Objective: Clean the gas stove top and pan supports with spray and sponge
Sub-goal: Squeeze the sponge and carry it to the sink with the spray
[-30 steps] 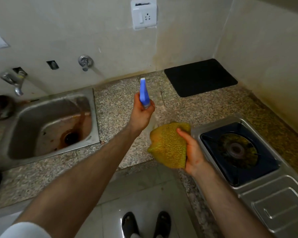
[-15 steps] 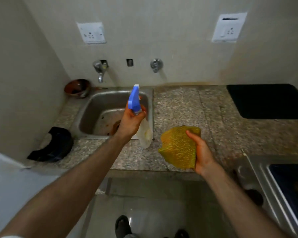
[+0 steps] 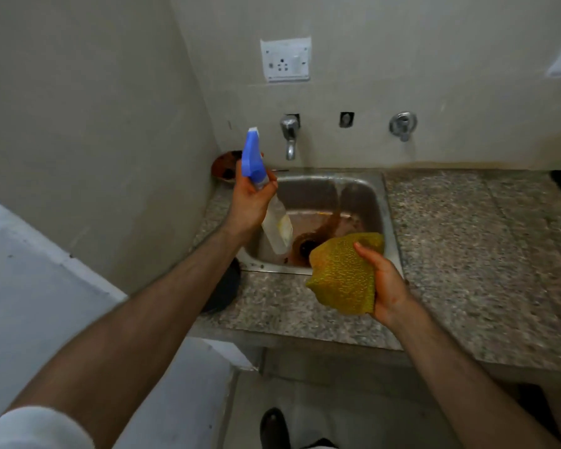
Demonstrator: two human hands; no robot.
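Note:
My left hand [image 3: 251, 202] grips a spray bottle [image 3: 276, 222] by the neck; its blue trigger head points up toward the wall and its clear body hangs over the sink. My right hand [image 3: 382, 283] holds a yellow-green sponge cloth [image 3: 345, 273] above the sink's front right corner. The gas stove is out of view.
A steel sink [image 3: 387, 215] with a rust-stained drain lies straight ahead, with a tap [image 3: 289, 137] on the wall above it. A brown bowl [image 3: 225, 163] sits in the left corner, a dark object [image 3: 224, 286] on the speckled counter [image 3: 467, 254]. A wall stands close on the left.
The view has swung left from the stove to the sink. Both hands, with the bottle and the sponge cloth, now hang over the sink instead of the counter.

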